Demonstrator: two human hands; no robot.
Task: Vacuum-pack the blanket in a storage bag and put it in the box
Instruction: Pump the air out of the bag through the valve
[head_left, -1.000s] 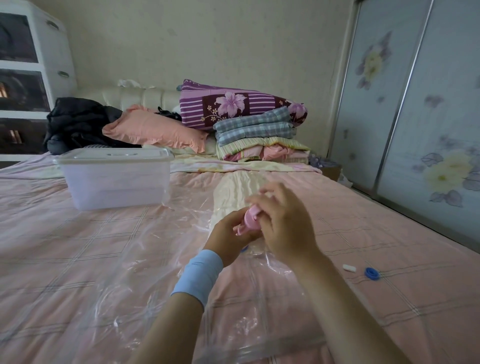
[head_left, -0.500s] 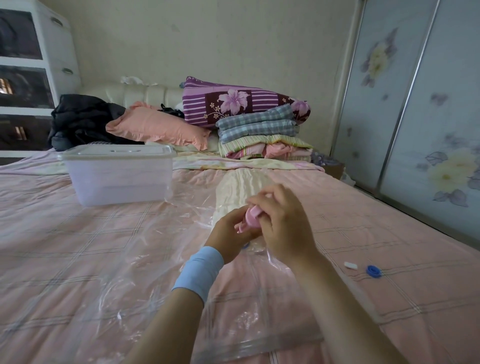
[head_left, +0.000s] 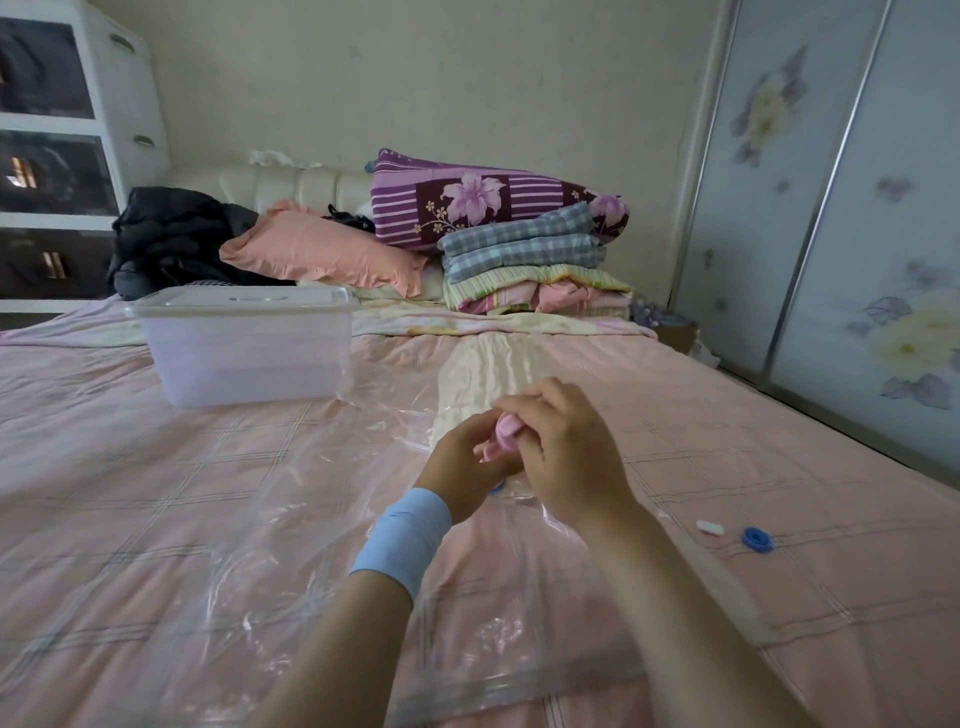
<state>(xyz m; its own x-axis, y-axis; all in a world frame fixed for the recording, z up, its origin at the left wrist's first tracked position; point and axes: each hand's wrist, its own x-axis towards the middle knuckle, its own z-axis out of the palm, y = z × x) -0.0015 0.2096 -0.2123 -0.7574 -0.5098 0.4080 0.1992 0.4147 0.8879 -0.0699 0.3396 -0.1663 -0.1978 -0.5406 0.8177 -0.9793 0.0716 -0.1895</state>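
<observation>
Hands unmoved since a second ago: left hand (head_left: 462, 462) and right hand (head_left: 566, 457) both grasp the pink pump (head_left: 505, 434) on the storage bag (head_left: 291, 499) at mid-bed, with the blanket (head_left: 488, 374) inside it toward the head end and the box (head_left: 244, 353) lidded near the left edge; air extraction is judged unfinished.

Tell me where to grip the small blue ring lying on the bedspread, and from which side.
Likely pinch its outer rim from straight above: the blue ring lies flat and low on the bedspread, so no side offers height. The white piece sits apart on its left.
</observation>
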